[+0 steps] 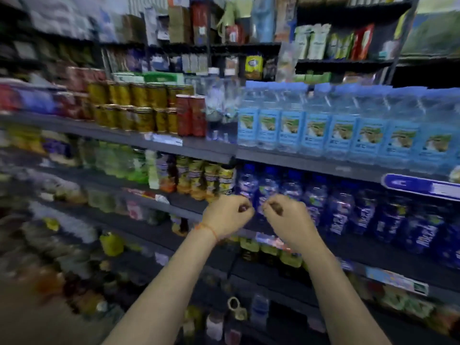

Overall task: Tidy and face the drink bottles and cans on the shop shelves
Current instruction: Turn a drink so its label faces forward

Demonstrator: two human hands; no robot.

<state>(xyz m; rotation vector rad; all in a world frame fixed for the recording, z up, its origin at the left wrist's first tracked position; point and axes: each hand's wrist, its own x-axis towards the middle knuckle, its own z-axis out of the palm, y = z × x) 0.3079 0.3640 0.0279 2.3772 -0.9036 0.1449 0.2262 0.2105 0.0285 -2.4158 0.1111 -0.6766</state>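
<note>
Shelving [209,151] of dark grey metal fills the blurred head view, stocked in tiers. Both forearms reach up from the bottom edge toward the middle tier. Left hand [225,216]: fingers curled into a loose fist, nothing visibly held; a thin orange band [207,229] circles its wrist. Right hand [286,217]: fingers likewise curled inward, with no item seen in the grip. The two hands sit just beside each other, knuckles nearly meeting, in front of the left end of a row of dark blue bottles [341,207] with blue caps; whether either hand touches a bottle cannot be told through the blur. That row stands upright along the middle tier and runs to the right edge. To its left on the same tier stand yellow-labelled bottles [211,181], then green bottles [119,160]. On the tier above, light blue water bottles [346,130] stand in a front row with labels facing outward, running from centre to the right edge. Left of them stands a clear plastic-wrapped pack [221,113], then two red cans [191,115], then gold cans [139,108] stacked two high. Upper tiers hold boxes and pouches too blurred to identify. Below the hands, a lower tier carries yellow-capped bottles [268,250], partly hidden by the right forearm
</note>
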